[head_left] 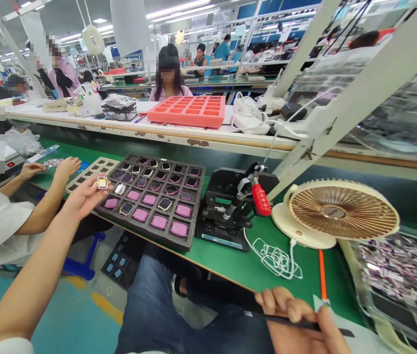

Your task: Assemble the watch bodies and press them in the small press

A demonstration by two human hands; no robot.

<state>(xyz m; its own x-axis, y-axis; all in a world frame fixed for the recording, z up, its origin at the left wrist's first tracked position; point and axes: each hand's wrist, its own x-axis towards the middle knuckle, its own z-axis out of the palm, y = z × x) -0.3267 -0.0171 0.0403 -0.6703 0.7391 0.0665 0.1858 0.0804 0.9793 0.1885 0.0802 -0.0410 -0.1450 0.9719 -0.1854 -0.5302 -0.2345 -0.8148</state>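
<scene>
Our left hand (87, 194) pinched a small part (102, 183) by its edges, at the left side of the dark tray (192, 237). A bit of yellow and white showed in its middle. Our right hand (287, 340) gripped a thin black stick (304, 325), low down and well apart from the part. The tip did not touch it.

We judged that the work was only partway along. In the dark tray, many watches (172, 190) had black fronts facing up, mostly in the far rows. Nearer to us lay more pink pieces (160, 222), with one black-fronted watch among them. We could not tell which ones were done. The part in our fingers looked unfinished to us, since its middle lay bare. The black press (226, 211) stood on the green table (226, 263), just beside the dark tray, and neither hand was on it.
</scene>
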